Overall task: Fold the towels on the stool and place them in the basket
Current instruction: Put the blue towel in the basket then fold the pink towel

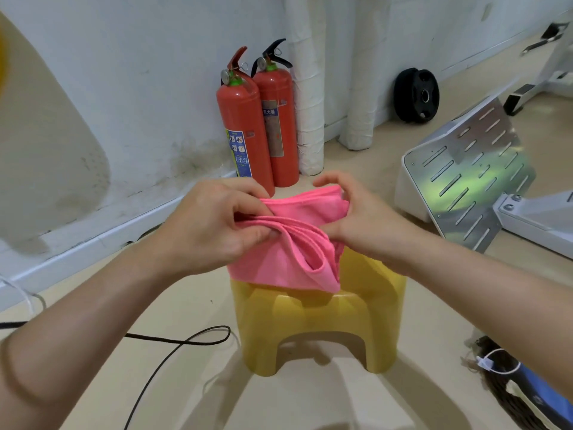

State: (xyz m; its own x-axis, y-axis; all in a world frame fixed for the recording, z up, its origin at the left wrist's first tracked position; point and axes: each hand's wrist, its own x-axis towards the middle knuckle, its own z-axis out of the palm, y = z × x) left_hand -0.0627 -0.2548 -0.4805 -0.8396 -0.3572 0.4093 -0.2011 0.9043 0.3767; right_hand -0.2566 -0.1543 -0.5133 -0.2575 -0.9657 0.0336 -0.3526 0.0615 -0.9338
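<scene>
A pink towel point(297, 243) lies bunched in folds on top of a yellow plastic stool point(316, 324), with one edge hanging over the stool's front. My left hand point(210, 225) pinches the towel's left side between thumb and fingers. My right hand point(362, 218) grips the towel's right side, its fingers curled over the far edge. A dark woven basket point(508, 395) with blue cloth inside shows at the lower right edge, partly hidden behind my right forearm.
Two red fire extinguishers point(257, 125) stand against the wall behind the stool. A slotted metal plate on a white frame point(468, 172) sits at the right. A black cable point(173, 342) loops on the floor at the left. A black weight plate point(417, 96) leans on the far wall.
</scene>
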